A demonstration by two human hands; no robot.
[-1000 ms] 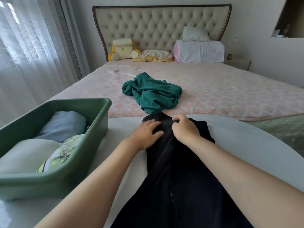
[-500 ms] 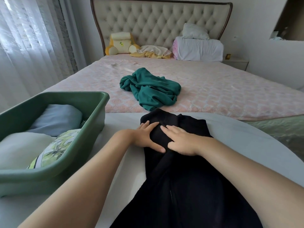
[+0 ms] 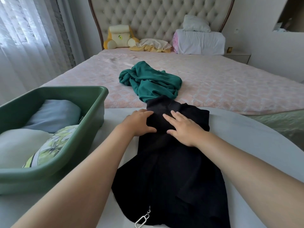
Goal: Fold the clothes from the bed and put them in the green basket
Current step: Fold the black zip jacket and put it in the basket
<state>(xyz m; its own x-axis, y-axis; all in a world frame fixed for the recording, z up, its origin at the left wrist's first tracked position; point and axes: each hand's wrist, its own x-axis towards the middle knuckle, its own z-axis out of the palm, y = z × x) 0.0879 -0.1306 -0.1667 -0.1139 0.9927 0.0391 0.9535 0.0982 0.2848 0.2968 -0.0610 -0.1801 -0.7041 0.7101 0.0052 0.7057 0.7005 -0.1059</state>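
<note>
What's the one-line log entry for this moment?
step: flattening black garment | left hand: flat on it | right hand: flat on it | teal garment: unfolded on bed | green basket: holds folded items

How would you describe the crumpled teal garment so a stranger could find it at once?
Look at the wide bed with the pink quilted cover. Near its foot lies a crumpled teal fabric garment, just beyond the flat black garment. It alone is heaped, unfolded and teal.

My bare arms
Left hand (image 3: 139, 123) and right hand (image 3: 182, 129) on uncovered forearms, at 7 and 5 o'clock.
</note>
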